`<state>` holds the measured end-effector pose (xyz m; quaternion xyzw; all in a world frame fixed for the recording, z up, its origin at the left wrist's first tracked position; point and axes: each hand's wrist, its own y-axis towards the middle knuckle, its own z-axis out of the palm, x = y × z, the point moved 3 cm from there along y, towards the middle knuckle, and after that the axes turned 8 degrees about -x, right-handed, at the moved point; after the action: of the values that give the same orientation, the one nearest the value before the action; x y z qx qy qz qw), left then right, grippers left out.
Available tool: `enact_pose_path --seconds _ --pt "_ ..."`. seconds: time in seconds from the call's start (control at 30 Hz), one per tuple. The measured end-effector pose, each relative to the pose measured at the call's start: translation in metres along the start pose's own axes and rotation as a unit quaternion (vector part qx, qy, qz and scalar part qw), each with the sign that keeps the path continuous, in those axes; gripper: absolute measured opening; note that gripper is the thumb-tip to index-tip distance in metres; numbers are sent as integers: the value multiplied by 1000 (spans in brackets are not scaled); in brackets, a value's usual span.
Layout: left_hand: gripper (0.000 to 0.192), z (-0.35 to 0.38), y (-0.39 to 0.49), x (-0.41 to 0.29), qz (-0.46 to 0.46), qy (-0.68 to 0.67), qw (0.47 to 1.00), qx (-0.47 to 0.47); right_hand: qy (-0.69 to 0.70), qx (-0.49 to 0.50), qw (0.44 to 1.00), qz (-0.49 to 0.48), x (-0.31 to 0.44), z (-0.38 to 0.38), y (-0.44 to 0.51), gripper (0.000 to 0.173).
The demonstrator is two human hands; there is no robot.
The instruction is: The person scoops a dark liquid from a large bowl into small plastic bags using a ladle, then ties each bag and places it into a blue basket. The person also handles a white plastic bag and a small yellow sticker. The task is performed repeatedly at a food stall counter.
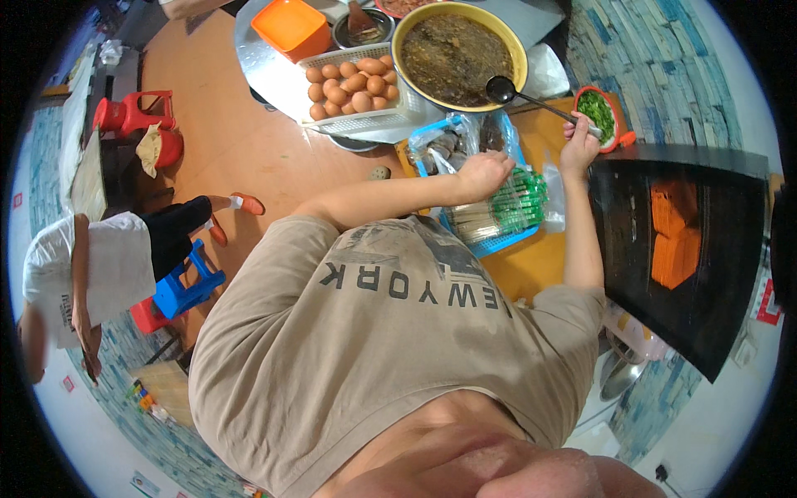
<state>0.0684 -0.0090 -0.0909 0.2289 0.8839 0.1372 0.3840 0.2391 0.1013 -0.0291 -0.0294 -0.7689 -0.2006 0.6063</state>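
Observation:
My right hand [580, 146] grips the handle of a black ladle [502, 90], whose bowl is over the near right rim of a large yellow basin [457, 53] of brown broth with bits in it. Beside that hand, chopped greens [596, 115] fill a red-rimmed bowl. My left hand [489, 176], its fingers curled, is at the clear plastic [476, 131] over a blue basket [507, 244]; whether it grips the plastic is unclear. The basket holds dark rounded items and a bundle of wooden sticks with green wrappers [520, 198].
Brown eggs [337, 95] fill a white plastic basket [367, 122]; behind stand an orange container [291, 28] and a metal bowl [363, 28]. A black cabinet [629, 211] flanks my right arm. At left are a person [118, 249] and red and blue stools [187, 280].

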Motion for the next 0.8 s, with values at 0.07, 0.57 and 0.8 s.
enact_pose_path --seconds 0.07,0.57,0.8 --pt "13 -2 3 -1 -47 8 999 24 12 -9 1000 -17 -20 17 7 34" --pt "13 -14 9 -6 -60 -63 996 -22 -83 38 994 -64 -121 102 21 33" --pt "20 25 3 3 -52 -32 997 39 -91 152 956 234 -108 35 -35 38"
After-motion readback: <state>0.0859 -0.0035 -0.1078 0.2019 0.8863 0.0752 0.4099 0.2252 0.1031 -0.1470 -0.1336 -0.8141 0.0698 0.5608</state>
